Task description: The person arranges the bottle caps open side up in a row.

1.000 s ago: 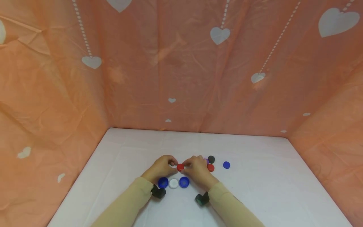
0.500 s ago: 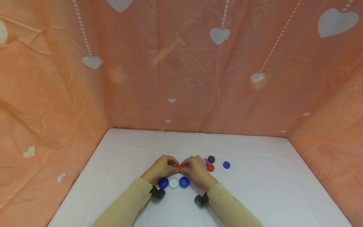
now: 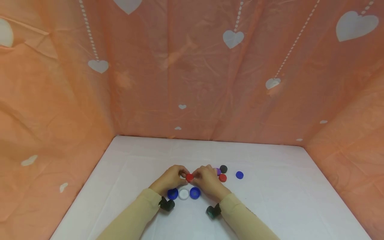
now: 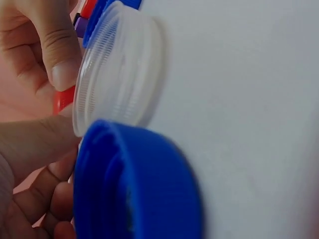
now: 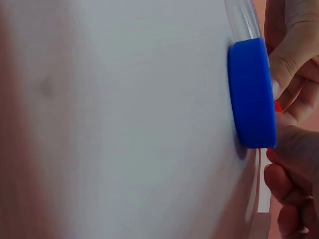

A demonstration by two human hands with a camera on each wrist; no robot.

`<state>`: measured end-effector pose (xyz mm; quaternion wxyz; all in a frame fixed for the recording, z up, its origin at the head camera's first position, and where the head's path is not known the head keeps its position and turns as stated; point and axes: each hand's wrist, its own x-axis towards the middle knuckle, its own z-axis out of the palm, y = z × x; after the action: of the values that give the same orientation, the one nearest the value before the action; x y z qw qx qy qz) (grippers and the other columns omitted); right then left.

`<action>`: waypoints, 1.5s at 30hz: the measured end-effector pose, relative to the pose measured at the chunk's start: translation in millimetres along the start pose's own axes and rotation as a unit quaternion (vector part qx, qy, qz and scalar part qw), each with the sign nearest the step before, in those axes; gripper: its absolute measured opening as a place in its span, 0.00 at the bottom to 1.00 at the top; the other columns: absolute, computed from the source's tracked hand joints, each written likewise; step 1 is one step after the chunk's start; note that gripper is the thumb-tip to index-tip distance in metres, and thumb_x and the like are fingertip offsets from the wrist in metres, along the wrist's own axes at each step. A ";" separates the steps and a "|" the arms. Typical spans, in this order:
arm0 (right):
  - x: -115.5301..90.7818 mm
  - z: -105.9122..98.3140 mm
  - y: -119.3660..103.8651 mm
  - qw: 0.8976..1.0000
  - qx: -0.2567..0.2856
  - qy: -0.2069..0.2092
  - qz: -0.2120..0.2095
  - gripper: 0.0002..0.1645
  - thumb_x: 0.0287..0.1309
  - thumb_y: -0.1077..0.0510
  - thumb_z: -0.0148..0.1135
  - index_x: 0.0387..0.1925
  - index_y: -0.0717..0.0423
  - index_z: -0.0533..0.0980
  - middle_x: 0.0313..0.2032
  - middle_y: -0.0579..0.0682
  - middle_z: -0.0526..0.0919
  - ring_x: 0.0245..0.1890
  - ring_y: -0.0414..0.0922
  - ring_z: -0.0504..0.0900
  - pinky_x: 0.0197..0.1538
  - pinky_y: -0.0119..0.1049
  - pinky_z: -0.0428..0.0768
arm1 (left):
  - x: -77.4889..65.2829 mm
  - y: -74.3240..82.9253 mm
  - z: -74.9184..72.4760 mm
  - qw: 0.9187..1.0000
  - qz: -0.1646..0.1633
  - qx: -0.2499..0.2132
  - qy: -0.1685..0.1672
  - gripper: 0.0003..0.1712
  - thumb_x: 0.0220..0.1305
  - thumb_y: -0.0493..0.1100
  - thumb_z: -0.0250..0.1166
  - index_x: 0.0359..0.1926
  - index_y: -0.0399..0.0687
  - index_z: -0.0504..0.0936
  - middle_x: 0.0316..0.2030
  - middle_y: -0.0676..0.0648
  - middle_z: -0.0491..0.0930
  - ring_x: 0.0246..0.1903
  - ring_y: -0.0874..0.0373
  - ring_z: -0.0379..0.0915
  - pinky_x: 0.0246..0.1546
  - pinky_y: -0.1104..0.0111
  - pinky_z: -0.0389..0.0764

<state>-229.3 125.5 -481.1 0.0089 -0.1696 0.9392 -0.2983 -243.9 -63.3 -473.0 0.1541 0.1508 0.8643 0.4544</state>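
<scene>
Between my two hands is a small red bottle cap (image 3: 189, 177). My left hand (image 3: 169, 177) pinches its left side, and my right hand (image 3: 209, 180) pinches its right side. Just in front of them, a blue cap (image 3: 172, 193), a translucent white cap (image 3: 184, 194) and a second blue cap (image 3: 195, 193) lie in a row with their hollow sides up. The left wrist view has the white cap (image 4: 119, 69) close up, with the red cap (image 4: 64, 99) mostly covered by the thumbs. Fingers hide most of the red cap in the right wrist view too.
Right of my right hand lie a purple cap (image 3: 218, 171), a black cap (image 3: 223, 169) and another red cap (image 3: 223, 178), close together. Farther right is a small blue cap (image 3: 239, 175). The white table (image 3: 270, 200) is bordered by an orange curtain (image 3: 204, 83) with hearts.
The red cap between my hands has shifted slightly left. Half a second ago the fingertips covered more of it. Both hands stay almost in place, and the other caps have not moved.
</scene>
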 end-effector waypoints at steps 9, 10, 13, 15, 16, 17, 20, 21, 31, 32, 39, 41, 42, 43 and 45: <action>-3.9 -11.8 -5.9 0.996 0.067 0.016 0.050 0.08 0.57 0.45 0.67 0.38 0.40 0.83 0.35 0.34 0.77 0.44 0.46 0.66 0.45 0.45 0.61 | -2.3 3.8 -6.6 0.998 0.060 -0.004 0.023 0.13 0.57 0.34 0.68 0.44 0.46 0.82 0.34 0.52 0.79 0.37 0.56 0.72 0.41 0.62 0.73; -5.2 -13.3 -6.7 0.996 0.075 0.018 0.053 0.09 0.57 0.44 0.67 0.38 0.39 0.83 0.35 0.34 0.77 0.44 0.46 0.66 0.46 0.45 0.62 | -3.6 5.0 -7.5 0.997 0.068 -0.001 0.029 0.12 0.57 0.34 0.68 0.44 0.47 0.82 0.35 0.53 0.79 0.38 0.56 0.71 0.42 0.61 0.73; -10.3 -17.4 -7.9 0.994 0.100 0.019 0.041 0.11 0.58 0.43 0.66 0.40 0.39 0.82 0.38 0.35 0.77 0.46 0.45 0.68 0.48 0.46 0.67 | -9.0 7.7 -8.7 0.996 0.085 0.004 0.040 0.12 0.57 0.35 0.67 0.44 0.48 0.83 0.36 0.54 0.80 0.41 0.54 0.70 0.44 0.59 0.72; -14.4 -19.1 -7.3 0.992 0.123 0.013 0.035 0.11 0.59 0.43 0.65 0.41 0.39 0.82 0.39 0.36 0.78 0.47 0.44 0.70 0.51 0.45 0.69 | -13.7 9.5 -8.1 0.995 0.089 -0.007 0.037 0.13 0.58 0.35 0.66 0.44 0.48 0.83 0.37 0.54 0.80 0.43 0.53 0.70 0.45 0.58 0.71; -17.0 -19.6 -6.8 0.990 0.137 0.008 0.039 0.12 0.59 0.42 0.65 0.42 0.38 0.82 0.39 0.36 0.78 0.47 0.43 0.72 0.50 0.45 0.70 | -15.9 10.4 -7.5 0.995 0.089 -0.014 0.034 0.13 0.58 0.35 0.66 0.45 0.48 0.83 0.37 0.55 0.80 0.44 0.52 0.70 0.46 0.57 0.71; -19.7 -19.9 -6.3 0.988 0.152 0.003 0.043 0.12 0.59 0.42 0.64 0.43 0.38 0.82 0.40 0.36 0.79 0.46 0.43 0.72 0.50 0.45 0.71 | -17.7 11.1 -6.6 0.995 0.089 -0.016 0.030 0.12 0.59 0.36 0.66 0.45 0.49 0.83 0.38 0.55 0.80 0.45 0.52 0.71 0.46 0.56 0.71; -28.5 -20.1 -5.0 0.981 0.182 -0.007 0.066 0.12 0.60 0.41 0.63 0.45 0.35 0.80 0.40 0.36 0.79 0.44 0.43 0.73 0.48 0.43 0.71 | -20.9 12.8 -2.7 0.995 0.096 -0.024 0.020 0.12 0.60 0.37 0.67 0.46 0.50 0.82 0.39 0.56 0.80 0.46 0.51 0.70 0.48 0.56 0.70; -31.1 -20.1 -4.6 0.980 0.188 -0.007 0.069 0.13 0.61 0.41 0.63 0.46 0.34 0.80 0.40 0.36 0.79 0.44 0.43 0.74 0.47 0.43 0.71 | -21.4 13.4 -1.5 0.994 0.101 -0.023 0.019 0.12 0.60 0.37 0.67 0.46 0.50 0.82 0.39 0.56 0.80 0.46 0.51 0.70 0.48 0.56 0.71; -41.2 -15.8 -1.3 0.976 0.206 0.015 0.063 0.14 0.61 0.41 0.62 0.46 0.36 0.78 0.39 0.38 0.79 0.40 0.42 0.76 0.43 0.39 0.75 | -24.0 16.2 4.2 0.994 0.106 -0.012 0.025 0.12 0.60 0.42 0.69 0.45 0.49 0.83 0.37 0.56 0.79 0.42 0.54 0.70 0.42 0.59 0.73; -41.4 -15.2 -0.3 0.977 0.206 0.016 0.060 0.14 0.60 0.40 0.62 0.46 0.36 0.78 0.39 0.38 0.79 0.39 0.42 0.76 0.43 0.39 0.75 | -24.4 16.4 4.5 0.994 0.105 -0.011 0.025 0.12 0.60 0.42 0.69 0.45 0.49 0.83 0.37 0.56 0.79 0.42 0.54 0.70 0.41 0.59 0.73; -44.0 -15.4 1.4 0.978 0.201 0.015 0.061 0.16 0.59 0.38 0.63 0.46 0.35 0.77 0.37 0.38 0.79 0.38 0.42 0.77 0.41 0.37 0.76 | -25.9 18.4 7.1 0.995 0.100 -0.011 0.029 0.13 0.60 0.44 0.69 0.46 0.49 0.82 0.37 0.55 0.79 0.42 0.55 0.71 0.41 0.59 0.73; -45.0 -16.2 0.7 0.979 0.196 0.015 0.061 0.16 0.59 0.38 0.63 0.46 0.35 0.77 0.37 0.38 0.79 0.38 0.42 0.77 0.41 0.37 0.76 | -26.1 18.1 7.6 0.994 0.100 -0.011 0.029 0.13 0.61 0.44 0.69 0.46 0.49 0.82 0.37 0.55 0.79 0.42 0.55 0.71 0.41 0.59 0.73; -45.4 -16.6 0.5 0.979 0.192 0.017 0.058 0.16 0.59 0.38 0.63 0.46 0.36 0.77 0.36 0.38 0.79 0.37 0.42 0.77 0.41 0.37 0.76 | -26.2 18.0 7.7 0.994 0.100 -0.012 0.029 0.13 0.61 0.45 0.68 0.46 0.49 0.82 0.37 0.55 0.79 0.42 0.55 0.71 0.41 0.59 0.73; -45.8 -16.9 0.3 0.980 0.189 0.017 0.058 0.16 0.59 0.38 0.63 0.46 0.36 0.77 0.36 0.38 0.79 0.37 0.42 0.77 0.41 0.37 0.76 | -26.4 17.8 7.8 0.994 0.100 -0.012 0.028 0.13 0.61 0.45 0.68 0.46 0.49 0.82 0.37 0.55 0.79 0.42 0.55 0.71 0.41 0.59 0.73; -46.6 -17.6 -0.1 0.981 0.185 0.019 0.056 0.15 0.59 0.39 0.63 0.46 0.36 0.77 0.36 0.38 0.79 0.37 0.42 0.77 0.40 0.37 0.76 | -26.4 17.5 8.1 0.994 0.100 -0.013 0.028 0.13 0.61 0.45 0.68 0.46 0.49 0.82 0.38 0.55 0.79 0.42 0.55 0.71 0.41 0.59 0.74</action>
<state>-187.5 150.3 -470.6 0.0394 -0.1066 0.8758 -0.4691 -214.6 -58.4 -459.4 0.0853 0.2219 0.8431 0.4825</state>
